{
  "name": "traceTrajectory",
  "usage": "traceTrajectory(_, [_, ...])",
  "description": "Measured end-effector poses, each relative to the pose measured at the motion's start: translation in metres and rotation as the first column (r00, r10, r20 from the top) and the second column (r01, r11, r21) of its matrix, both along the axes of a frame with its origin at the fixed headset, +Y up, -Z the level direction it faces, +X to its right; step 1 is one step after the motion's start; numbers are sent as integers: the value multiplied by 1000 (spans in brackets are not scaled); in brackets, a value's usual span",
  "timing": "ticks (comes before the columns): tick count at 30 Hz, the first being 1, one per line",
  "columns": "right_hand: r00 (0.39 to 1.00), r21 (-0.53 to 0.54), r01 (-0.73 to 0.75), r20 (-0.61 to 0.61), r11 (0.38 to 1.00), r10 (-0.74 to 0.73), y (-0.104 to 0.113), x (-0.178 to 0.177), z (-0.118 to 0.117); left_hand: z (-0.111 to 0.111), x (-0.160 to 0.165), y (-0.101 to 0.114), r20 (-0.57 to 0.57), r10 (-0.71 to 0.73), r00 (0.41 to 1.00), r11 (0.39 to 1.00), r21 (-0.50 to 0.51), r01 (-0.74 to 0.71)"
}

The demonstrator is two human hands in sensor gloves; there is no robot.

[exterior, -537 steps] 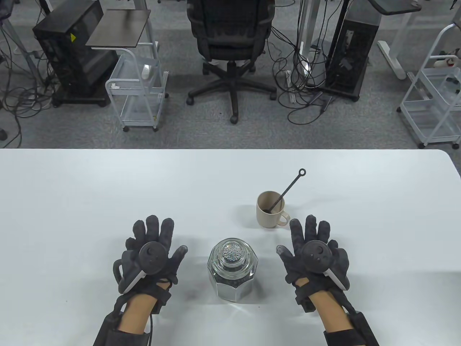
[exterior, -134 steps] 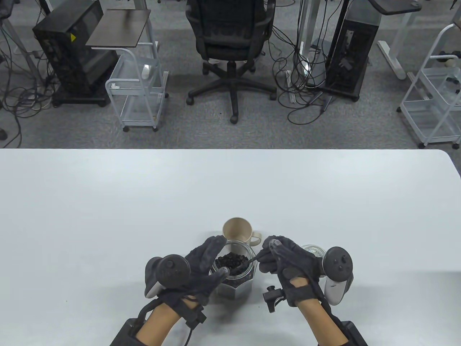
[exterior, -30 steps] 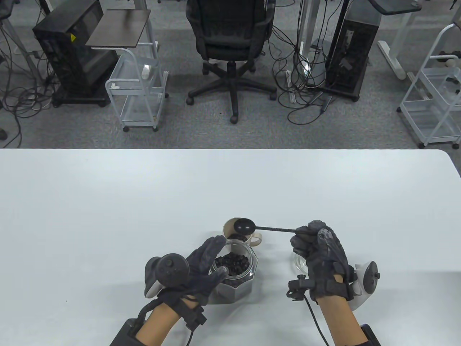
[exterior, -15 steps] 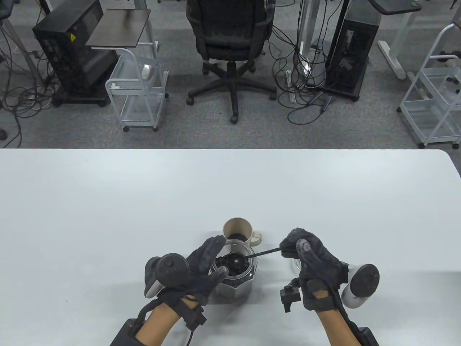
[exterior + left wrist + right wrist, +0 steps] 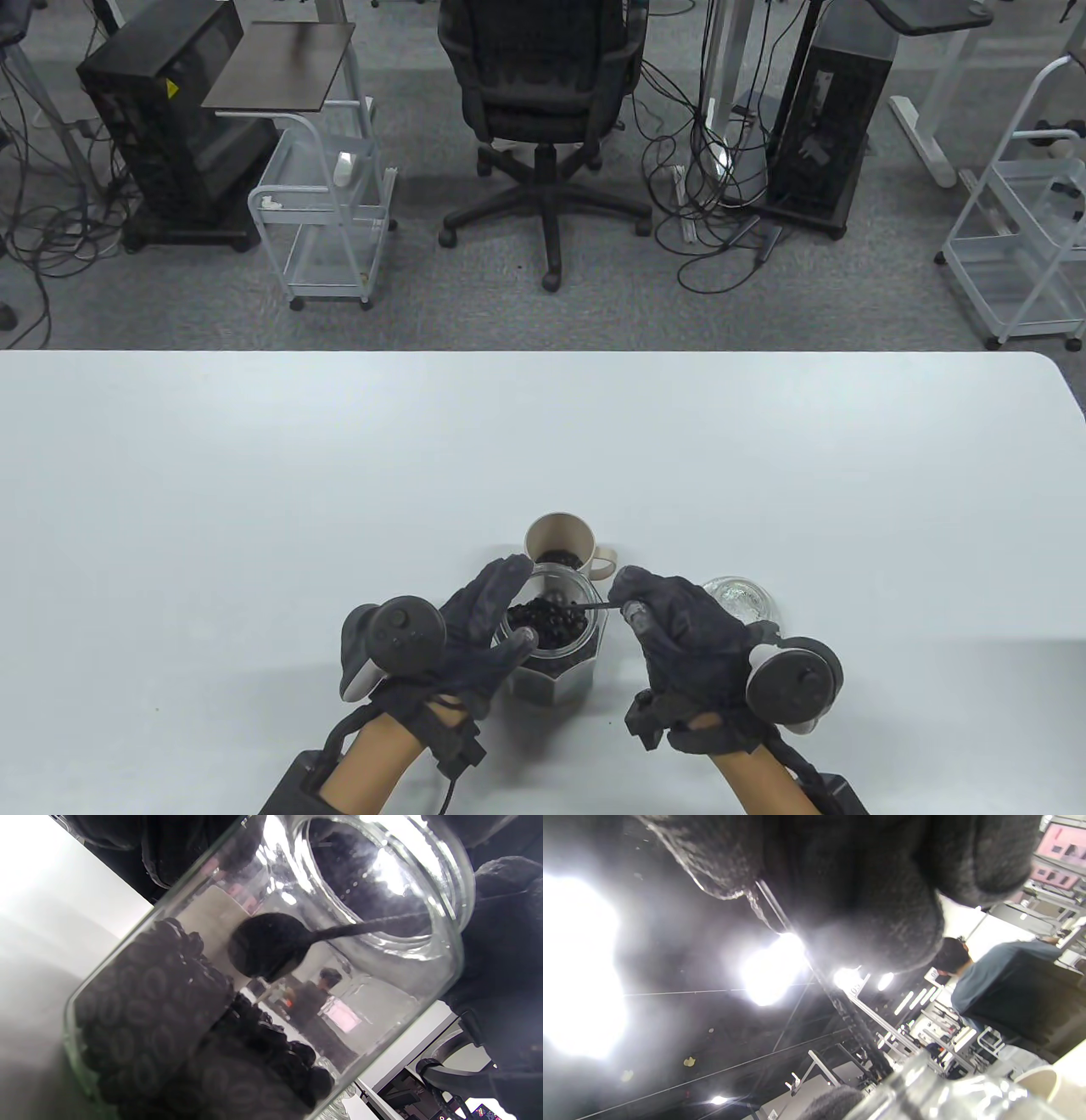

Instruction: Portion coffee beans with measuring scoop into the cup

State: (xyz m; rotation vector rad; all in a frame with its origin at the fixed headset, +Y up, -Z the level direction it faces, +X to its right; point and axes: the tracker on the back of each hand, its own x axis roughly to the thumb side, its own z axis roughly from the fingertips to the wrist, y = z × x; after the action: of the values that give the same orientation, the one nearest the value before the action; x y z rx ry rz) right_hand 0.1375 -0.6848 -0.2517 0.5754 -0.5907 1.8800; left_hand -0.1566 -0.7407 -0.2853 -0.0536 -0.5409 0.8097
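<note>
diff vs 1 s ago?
The right hand, pinching the scoop, swung it back from over the cup and down into the jar; its bowl now hangs inside, above the beans. Unchanged: left hand holds the jar, beans in the cup, lid on the table.

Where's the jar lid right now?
In the table view, the glass lid lies on the table, right of the jar, just beyond the right hand.
</note>
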Motion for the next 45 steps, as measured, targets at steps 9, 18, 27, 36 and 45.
traceTrajectory(9, [982, -114, -134, -147, 984, 116, -8, -23, -11, 0, 0, 0, -2, -12, 1000, 1000, 0, 12])
traceTrajectory(18, [994, -252, -34, -106, 967, 7, -11, -20, -18, 0, 0, 0, -7, -9, 1000, 1000, 7, 9])
traceTrajectory(27, [960, -443, 278, 109, 852, -257, -28, 1, -23, 0, 0, -1, -3, -7, 1000, 1000, 5, 7])
traceTrajectory(36, [848, -551, 528, 308, 646, -431, -46, 19, -22, 0, 0, -1, -2, -4, 1000, 1000, 3, 4])
traceTrajectory(45, [729, -597, 670, 415, 442, -545, -64, 36, -22, 0, 0, -1, 1, 0, 1000, 1000, 0, 0])
